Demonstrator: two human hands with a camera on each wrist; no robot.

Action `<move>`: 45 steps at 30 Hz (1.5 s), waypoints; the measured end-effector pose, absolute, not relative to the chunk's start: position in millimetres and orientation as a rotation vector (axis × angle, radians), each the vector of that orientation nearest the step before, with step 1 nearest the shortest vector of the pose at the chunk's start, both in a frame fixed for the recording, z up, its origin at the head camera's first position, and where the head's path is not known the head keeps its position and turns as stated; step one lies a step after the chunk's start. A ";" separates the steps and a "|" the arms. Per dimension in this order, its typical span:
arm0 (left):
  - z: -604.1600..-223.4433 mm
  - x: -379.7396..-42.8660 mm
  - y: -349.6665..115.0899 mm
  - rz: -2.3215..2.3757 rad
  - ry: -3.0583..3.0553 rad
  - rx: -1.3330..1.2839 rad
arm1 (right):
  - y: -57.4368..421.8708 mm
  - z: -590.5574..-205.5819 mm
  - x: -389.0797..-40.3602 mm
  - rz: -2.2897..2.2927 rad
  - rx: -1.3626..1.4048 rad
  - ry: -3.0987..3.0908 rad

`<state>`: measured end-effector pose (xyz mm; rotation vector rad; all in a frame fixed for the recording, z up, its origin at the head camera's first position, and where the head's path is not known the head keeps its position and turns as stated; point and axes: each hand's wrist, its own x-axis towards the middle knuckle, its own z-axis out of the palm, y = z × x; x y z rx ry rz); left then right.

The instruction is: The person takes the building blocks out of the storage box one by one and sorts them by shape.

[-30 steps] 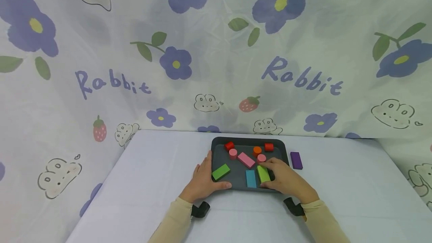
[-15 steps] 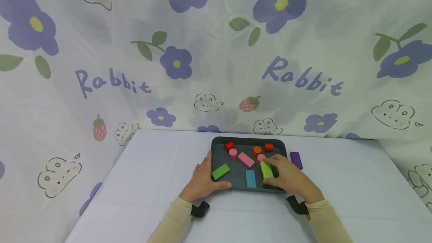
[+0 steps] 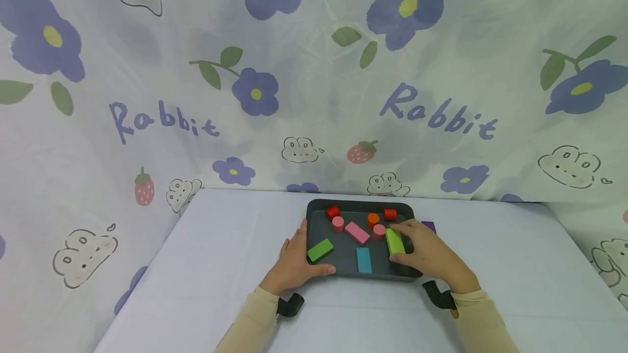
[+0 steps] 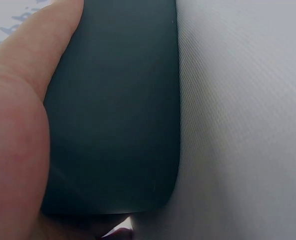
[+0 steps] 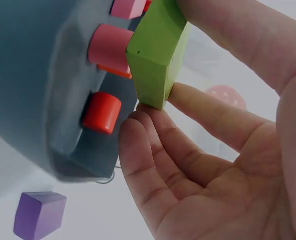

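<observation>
My right hand (image 3: 432, 249) pinches a light green rectangular block (image 3: 394, 242) between thumb and fingertips, over the right part of a dark grey tray (image 3: 338, 272). The right wrist view shows the light green block (image 5: 160, 55) tilted, with the thumb on one end and fingertips at the other. My left hand (image 3: 294, 263) rests at the tray's front left corner, fingers straight along the left side and thumb along the front edge. Close to it inside lies a darker green block (image 3: 320, 250). In the left wrist view, the thumb (image 4: 33, 50) lies against the tray wall (image 4: 113, 110).
In the tray are a blue block (image 3: 364, 260), a pink block (image 3: 357, 232), two pink cylinders (image 3: 338, 224), two red cylinders (image 3: 390, 214) and an orange cylinder (image 3: 373, 220). A purple block (image 3: 429, 226) lies on the white table right of the tray, partly behind my right hand.
My right hand has moved right and slightly away from me with the light green block, now farther from the blue block. My left hand has stayed at the tray corner.
</observation>
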<state>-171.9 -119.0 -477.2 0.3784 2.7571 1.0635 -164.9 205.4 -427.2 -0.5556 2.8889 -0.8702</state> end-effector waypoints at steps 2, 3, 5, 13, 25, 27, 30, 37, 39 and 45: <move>-477.4 -172.3 -118.9 1.063 2.759 0.381 | 206.8 -426.3 -165.4 -0.875 -0.549 2.888; -477.5 -172.5 -118.9 1.058 2.762 0.383 | 207.6 -426.1 -165.6 -0.883 -0.543 2.885; -477.7 -172.8 -118.9 1.052 2.764 0.383 | 209.5 -425.8 -166.3 -0.896 -0.534 2.887; -479.6 -172.7 -120.3 1.045 2.766 0.373 | 218.9 -425.7 -170.2 -0.921 -0.456 2.902; -477.3 -171.7 -119.8 1.054 2.770 0.370 | 234.9 -423.0 -171.5 -0.962 -0.429 2.961; -476.8 -171.7 -119.5 1.057 2.769 0.372 | 238.6 -423.4 -171.7 -0.978 -0.426 2.965; -476.2 -171.5 -119.1 1.063 2.768 0.375 | 242.8 -423.7 -172.1 -0.988 -0.407 2.961; -476.3 -171.7 -118.3 1.070 2.762 0.376 | 250.0 -424.3 -173.2 -0.944 -0.352 2.995; -476.8 -171.8 -118.4 1.070 2.764 0.377 | 252.1 -424.8 -173.3 -0.943 -0.348 3.007; -478.3 -172.7 -118.3 1.047 2.770 0.375 | 258.4 -428.9 -174.2 -0.901 -0.352 3.043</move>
